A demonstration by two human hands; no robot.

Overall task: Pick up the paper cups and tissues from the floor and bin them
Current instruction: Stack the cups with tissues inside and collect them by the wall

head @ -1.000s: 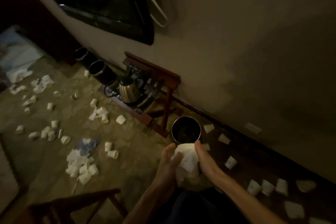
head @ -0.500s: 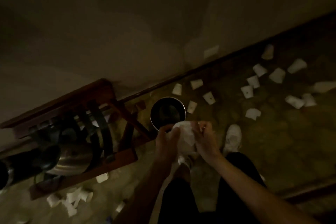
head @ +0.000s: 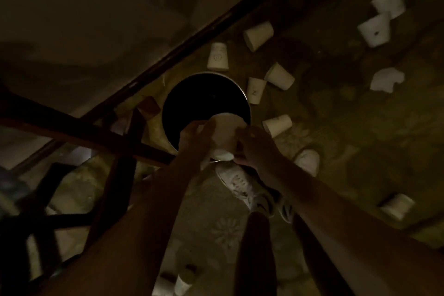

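Fingers (head: 206, 128) of the left hand (head: 192, 138) and right hand (head: 255, 148) curled round a white bundle (head: 224, 136), holding it over the bin (head: 243, 94) at its near rim. Loose paper cups (head: 217, 56) lay beside the bin, beyond and right of it.

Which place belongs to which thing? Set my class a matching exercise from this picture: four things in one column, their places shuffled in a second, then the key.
Things
1. bin
2. white paper bundle
3. white shoe
4. wooden rack

Places
a. left of the bin
b. gripped between left hand and right hand
c. on the carpet, below the hands
d. on the floor beside the skirting board, paper cups to its right

Pairs: 1-d, 2-b, 3-c, 4-a
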